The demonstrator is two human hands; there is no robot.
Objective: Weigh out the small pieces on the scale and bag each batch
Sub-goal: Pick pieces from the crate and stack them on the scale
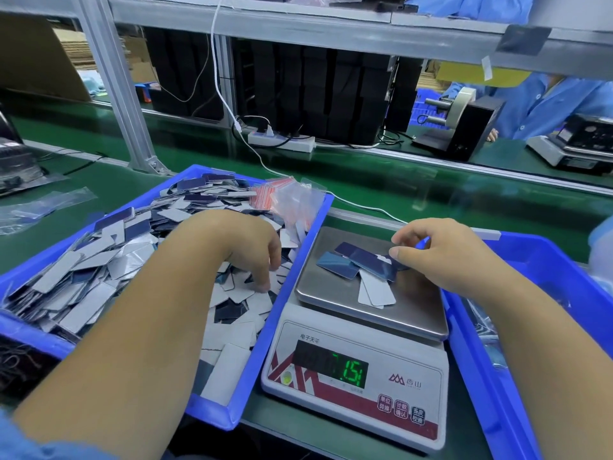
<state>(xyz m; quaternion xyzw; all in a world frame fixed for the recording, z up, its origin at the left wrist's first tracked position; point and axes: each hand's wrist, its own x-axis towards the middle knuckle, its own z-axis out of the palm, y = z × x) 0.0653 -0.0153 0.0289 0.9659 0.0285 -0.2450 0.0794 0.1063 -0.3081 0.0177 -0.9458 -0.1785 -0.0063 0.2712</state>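
A batch is only partly weighed. A few small pieces (361, 265) lie on the scale (371, 313) at centre frame, its display (348, 368) reading 7.51. The right hand (441, 257) pinches a piece at the pan's right edge. The left hand (242, 250), fingers curled down, digs into the heap in the left bin (292, 293). Empty bags (292, 200) wait at that bin's upper corner, so bagging appears not yet begun for this batch.

Grey and dark-blue pieces (109, 260) fill a blue bin (255, 353); a white scale (358, 376) with red stripes shows green digits on a green tabletop (381, 180).
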